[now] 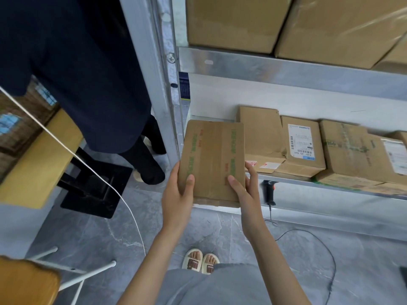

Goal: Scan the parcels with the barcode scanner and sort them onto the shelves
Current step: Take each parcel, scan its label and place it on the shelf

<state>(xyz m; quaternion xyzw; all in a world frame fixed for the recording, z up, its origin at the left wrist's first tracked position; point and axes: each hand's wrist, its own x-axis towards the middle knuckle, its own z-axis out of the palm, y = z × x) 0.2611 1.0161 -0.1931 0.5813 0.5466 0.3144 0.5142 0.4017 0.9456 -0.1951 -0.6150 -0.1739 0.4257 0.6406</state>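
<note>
2 hands hold 1 flat cardboard parcel (211, 161) at the front left end of the lower shelf (308, 183), its far end over the shelf and its near end past the front edge. Long axis runs away from the person, toward the back of the shelf; broad face up, roughly level. Left hand (177, 198) grips the near left corner, thumb curled over the top face, fingers hidden beneath. Right hand (247, 194) grips the near right corner likewise, thumb on top, index finger up along the right edge. Parcel surface: plain brown card, clear tape along its length, 2 lines of green print running lengthwise near each long edge, small red print beside them; corners slightly rounded, no label on the visible face. Barcode scanner (269, 191), black with an orange trigger, hangs at the shelf's front edge just right of the right hand, not held; its cable (317, 241) trails on the grey floor. Further boxes (304, 146) stand in a row on the same shelf to the right, 1 with a white barcode label. Larger boxes (330, 25) fill the upper shelf. Another person in dark clothes (83, 69) stands at left beside a yellow-edged bench (41, 164).
</note>
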